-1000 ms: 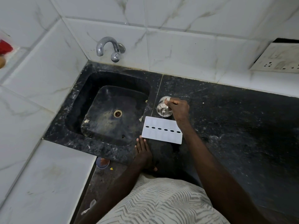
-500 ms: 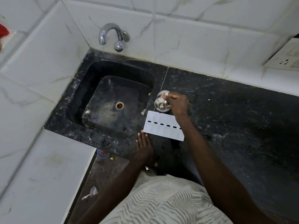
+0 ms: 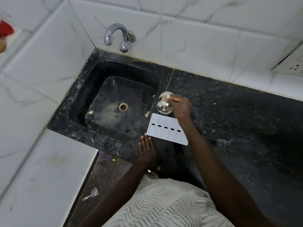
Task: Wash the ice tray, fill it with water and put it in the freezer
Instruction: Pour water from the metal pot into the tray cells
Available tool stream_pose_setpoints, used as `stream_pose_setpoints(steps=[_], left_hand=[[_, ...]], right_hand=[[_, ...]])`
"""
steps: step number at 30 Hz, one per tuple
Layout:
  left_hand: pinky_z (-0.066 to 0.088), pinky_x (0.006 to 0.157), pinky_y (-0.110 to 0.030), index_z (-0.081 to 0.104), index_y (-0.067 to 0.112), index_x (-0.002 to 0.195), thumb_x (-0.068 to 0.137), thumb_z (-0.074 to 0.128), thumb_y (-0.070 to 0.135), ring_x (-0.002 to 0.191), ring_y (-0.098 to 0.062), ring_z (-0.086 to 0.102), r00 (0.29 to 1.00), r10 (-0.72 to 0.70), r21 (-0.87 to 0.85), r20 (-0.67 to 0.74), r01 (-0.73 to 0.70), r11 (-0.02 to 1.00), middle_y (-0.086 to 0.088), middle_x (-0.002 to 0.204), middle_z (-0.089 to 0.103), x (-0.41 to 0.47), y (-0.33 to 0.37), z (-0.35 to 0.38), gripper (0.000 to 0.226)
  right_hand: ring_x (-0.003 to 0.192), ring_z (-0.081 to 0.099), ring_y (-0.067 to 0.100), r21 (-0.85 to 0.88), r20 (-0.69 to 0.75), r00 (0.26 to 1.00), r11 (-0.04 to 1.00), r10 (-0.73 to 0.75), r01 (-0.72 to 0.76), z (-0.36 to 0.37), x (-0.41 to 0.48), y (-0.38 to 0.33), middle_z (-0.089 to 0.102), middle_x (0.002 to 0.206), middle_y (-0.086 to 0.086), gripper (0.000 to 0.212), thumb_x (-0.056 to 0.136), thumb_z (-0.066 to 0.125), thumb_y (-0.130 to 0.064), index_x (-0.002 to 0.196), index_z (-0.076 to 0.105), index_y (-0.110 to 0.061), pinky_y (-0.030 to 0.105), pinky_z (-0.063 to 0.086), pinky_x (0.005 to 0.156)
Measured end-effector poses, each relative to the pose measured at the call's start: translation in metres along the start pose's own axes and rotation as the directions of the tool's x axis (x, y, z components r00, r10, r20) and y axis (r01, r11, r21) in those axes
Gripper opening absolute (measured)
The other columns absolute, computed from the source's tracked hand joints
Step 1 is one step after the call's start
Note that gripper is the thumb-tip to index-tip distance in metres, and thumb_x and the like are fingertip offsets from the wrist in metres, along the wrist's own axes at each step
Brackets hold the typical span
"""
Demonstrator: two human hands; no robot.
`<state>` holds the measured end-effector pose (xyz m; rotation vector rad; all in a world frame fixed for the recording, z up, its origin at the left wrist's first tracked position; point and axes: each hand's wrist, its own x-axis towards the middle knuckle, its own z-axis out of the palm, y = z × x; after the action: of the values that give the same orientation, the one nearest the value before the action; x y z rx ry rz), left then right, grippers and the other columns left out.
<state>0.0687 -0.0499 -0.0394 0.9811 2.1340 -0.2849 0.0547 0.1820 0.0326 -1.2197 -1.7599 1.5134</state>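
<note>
White plastic ice tray (image 3: 167,129) is lying face-down on the black counter (image 3: 237,128) beside the sink (image 3: 114,102), as the right hand (image 3: 179,106) is gripping a steel vessel (image 3: 164,104); the left hand (image 3: 147,150) is resting flat, empty. A bumped tray risks sliding into the basin.

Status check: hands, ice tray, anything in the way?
Right hand gripping steel container beside sink. Left hand flat on counter, fingers near ice tray. Tray on counter, dry, unheld. Tap off, nothing blocking.
</note>
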Motion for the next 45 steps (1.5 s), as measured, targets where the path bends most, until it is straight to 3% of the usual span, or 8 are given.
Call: stream_pose_setpoints(steps=[5, 19, 26, 32, 45], left_hand=[[-0.007, 0.124, -0.062, -0.023, -0.016, 0.152, 0.062, 0.092, 0.062, 0.147, -0.057, -0.030, 1.000, 0.009, -0.005, 0.009, -0.009, 1.000, -0.041, 0.156, -0.034, -0.001, -0.001, -0.001, 0.165], [-0.007, 0.125, -0.062, -0.025, -0.015, 0.152, 0.062, 0.094, 0.058, 0.147, -0.055, -0.032, 0.999, -0.003, -0.020, 0.033, 0.004, 1.000, -0.040, 0.156, -0.035, 0.000, 0.001, -0.002, 0.165], [-0.008, 0.124, -0.063, -0.023, -0.016, 0.152, 0.062, 0.091, 0.062, 0.147, -0.057, -0.030, 1.000, 0.009, -0.014, 0.018, -0.008, 1.000, -0.042, 0.156, -0.033, 0.001, -0.002, 0.000, 0.165], [-0.008, 0.123, -0.064, -0.022, -0.017, 0.152, 0.061, 0.090, 0.065, 0.147, -0.058, -0.028, 1.000, 0.012, 0.002, -0.002, -0.012, 1.000, -0.043, 0.156, -0.031, 0.002, -0.003, 0.003, 0.165], [-0.009, 0.122, -0.064, -0.022, -0.017, 0.152, 0.063, 0.089, 0.065, 0.147, -0.059, -0.028, 1.000, 0.023, 0.003, 0.000, -0.023, 1.000, -0.043, 0.156, -0.032, 0.001, -0.003, 0.001, 0.164]], right_hand=[[0.093, 0.076, 0.016, -0.006, -0.006, 1.000, 1.000, 0.008, -0.008, 0.000, 0.003, 0.003, 0.080, 0.099, 0.004, 0.026, 0.076, 0.090, -0.011, 0.101, 0.082, -0.008, 0.041, 0.062, 0.090], [0.089, 0.076, 0.016, -0.004, -0.041, 0.995, 0.996, 0.086, -0.086, 0.006, 0.005, -0.003, 0.080, 0.094, 0.000, 0.026, 0.075, 0.092, -0.018, 0.099, 0.083, -0.011, 0.043, 0.062, 0.089], [0.090, 0.076, 0.017, 0.049, -0.002, 0.999, 0.998, 0.042, -0.042, 0.017, -0.003, -0.015, 0.080, 0.095, 0.000, 0.025, 0.076, 0.091, -0.015, 0.098, 0.083, -0.009, 0.038, 0.063, 0.086], [0.092, 0.074, 0.014, 0.028, 0.018, 1.000, 1.000, -0.013, 0.013, 0.024, -0.010, -0.021, 0.078, 0.101, 0.002, 0.027, 0.079, 0.087, -0.010, 0.105, 0.081, -0.005, 0.025, 0.061, 0.084], [0.094, 0.076, 0.015, 0.041, 0.004, 1.000, 0.999, -0.021, 0.021, 0.026, -0.009, -0.016, 0.080, 0.101, 0.004, 0.027, 0.078, 0.088, -0.009, 0.104, 0.081, -0.007, 0.032, 0.062, 0.089]])
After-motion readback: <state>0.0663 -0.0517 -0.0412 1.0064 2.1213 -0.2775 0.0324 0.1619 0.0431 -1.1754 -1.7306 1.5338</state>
